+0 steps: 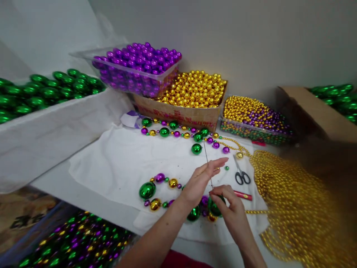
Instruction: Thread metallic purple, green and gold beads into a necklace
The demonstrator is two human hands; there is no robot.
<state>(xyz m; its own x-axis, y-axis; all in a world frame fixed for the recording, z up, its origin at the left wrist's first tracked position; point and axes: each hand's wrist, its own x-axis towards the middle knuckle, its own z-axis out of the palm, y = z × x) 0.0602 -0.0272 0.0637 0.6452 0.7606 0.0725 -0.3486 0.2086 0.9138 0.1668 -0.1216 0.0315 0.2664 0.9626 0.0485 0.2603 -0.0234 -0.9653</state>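
Observation:
My left hand (199, 180) has its fingers stretched to the right across a long thin needle (206, 152). A small gold bit shows between those fingers; I cannot make out what it is. My right hand (230, 203) pinches the needle's lower end. Under the right fingers sits a large green bead (214, 206), partly covered. A strand of green, purple and gold beads (147, 190) loops on the white cloth (111, 167), running behind my left forearm. A loose green bead (196, 149) lies beyond my hands, and a tiny green bead (227, 168) to their right.
Scissors (242, 176) and a red stick (243, 195) lie at right, beside piled gold bead chains (295, 208). Behind are a finished-looking strand (164, 131), a purple bead tub (131, 72), a gold bead box (178, 118) and a mixed bead tub (248, 128).

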